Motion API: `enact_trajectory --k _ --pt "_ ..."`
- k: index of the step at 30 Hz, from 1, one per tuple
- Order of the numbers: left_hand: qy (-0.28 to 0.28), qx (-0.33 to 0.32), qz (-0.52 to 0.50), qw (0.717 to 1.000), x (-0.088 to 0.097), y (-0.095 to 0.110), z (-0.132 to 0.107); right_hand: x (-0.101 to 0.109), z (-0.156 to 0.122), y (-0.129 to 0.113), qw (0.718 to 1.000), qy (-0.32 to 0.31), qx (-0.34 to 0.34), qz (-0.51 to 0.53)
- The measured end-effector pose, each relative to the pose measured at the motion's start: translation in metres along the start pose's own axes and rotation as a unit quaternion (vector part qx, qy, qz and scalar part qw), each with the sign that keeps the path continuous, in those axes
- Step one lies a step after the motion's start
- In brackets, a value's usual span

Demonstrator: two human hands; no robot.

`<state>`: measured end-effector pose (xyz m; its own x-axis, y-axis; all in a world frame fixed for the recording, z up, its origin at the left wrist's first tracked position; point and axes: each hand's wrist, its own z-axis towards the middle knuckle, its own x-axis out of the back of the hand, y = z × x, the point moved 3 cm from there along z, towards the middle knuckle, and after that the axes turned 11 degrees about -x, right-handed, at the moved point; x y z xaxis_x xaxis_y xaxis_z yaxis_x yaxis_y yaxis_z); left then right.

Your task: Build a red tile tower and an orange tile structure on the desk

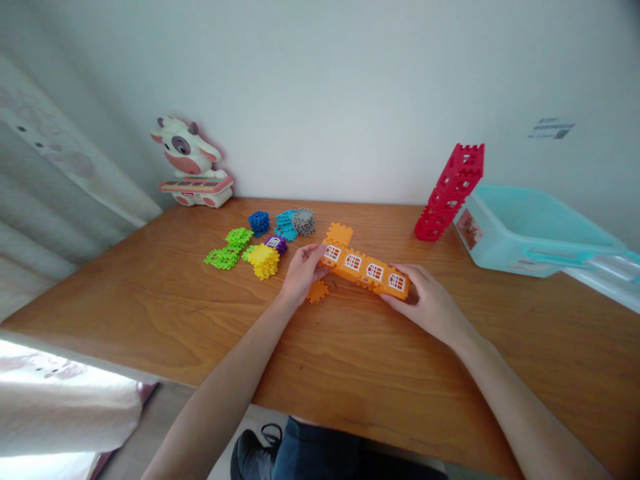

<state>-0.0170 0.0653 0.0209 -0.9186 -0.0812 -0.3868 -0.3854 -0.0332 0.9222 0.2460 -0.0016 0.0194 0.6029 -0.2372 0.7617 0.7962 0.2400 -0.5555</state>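
Between my hands lies a long orange block structure (pixel 364 268) of interlocking square tiles, with a row of white windows along its face. My left hand (pixel 303 269) grips its left end, fingers and thumb closed on it. Around the right end, my right hand (pixel 421 297) is closed with the thumb below and fingers above. A flat orange tile (pixel 339 233) sticks out at the far side of the left end. Beside my left hand, a loose orange tile (pixel 317 291) rests on the table, partly covered by the hand.
Left of my hands are yellow tiles (pixel 265 261), green tiles (pixel 229 249), purple tiles (pixel 278 244), blue tiles (pixel 259 223), light blue tiles (pixel 285 225) and grey tiles (pixel 303 222). A red tower (pixel 450 193) stands right, by a turquoise bin (pixel 525 250). A cow keyboard toy (pixel 193 167) sits back left.
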Motion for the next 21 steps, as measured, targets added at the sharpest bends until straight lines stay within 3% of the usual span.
enact_trajectory --k 6,10,13,17,21 --pt "-0.029 0.014 0.016 0.999 -0.002 -0.001 -0.001 -0.006 0.001 0.014 0.992 -0.041 -0.092 0.073" --pt "-0.073 0.014 0.129 0.989 0.001 -0.012 0.002 -0.001 0.004 0.025 0.994 -0.037 -0.079 0.066" --pt "-0.123 -0.046 0.25 0.959 0.002 -0.016 0.001 0.006 0.008 0.033 0.997 -0.027 -0.06 0.046" --pt "-0.211 -0.154 0.435 0.862 0.001 -0.008 -0.007 0.014 0.01 0.043 0.999 -0.011 -0.03 -0.01" --pt "-0.336 -0.276 0.559 0.706 -0.002 0.002 -0.013 0.02 0.012 0.059 0.998 0.005 -0.002 -0.062"
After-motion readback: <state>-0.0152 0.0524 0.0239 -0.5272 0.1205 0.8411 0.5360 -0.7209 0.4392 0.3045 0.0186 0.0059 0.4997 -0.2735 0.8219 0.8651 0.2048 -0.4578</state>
